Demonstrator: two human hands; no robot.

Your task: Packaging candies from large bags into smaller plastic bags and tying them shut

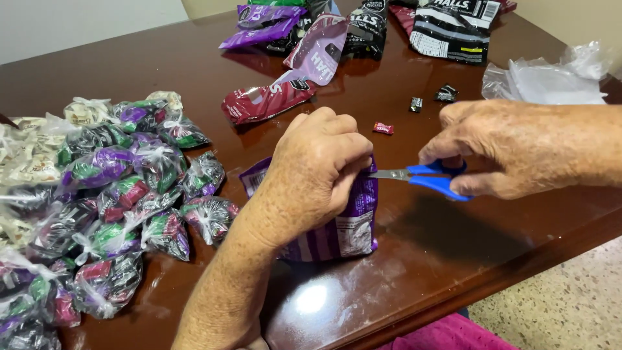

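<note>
Stood upright near the middle of the dark wooden table [453, 259]: a purple candy bag [343, 230], its top pinched shut inside the left hand [321, 165], fingers curled tight over the upper edge. Held in the right hand [512, 152], fingers closed through the loops: blue-handled scissors [424, 176], blades meeting the bag's top just right of the left hand; whether parted or closed, impossible to tell. Judged light, thin and crinkly, slick plastic film, soft-sided, full of loose sweets, likely to slump unless gripped high by the sealed top. Heaped at the left: small tied packets of mixed sweets [116, 201]. Lying at the far edge: opened bags [311, 45]; nearby, loose wrapped sweets [414, 104].
</note>
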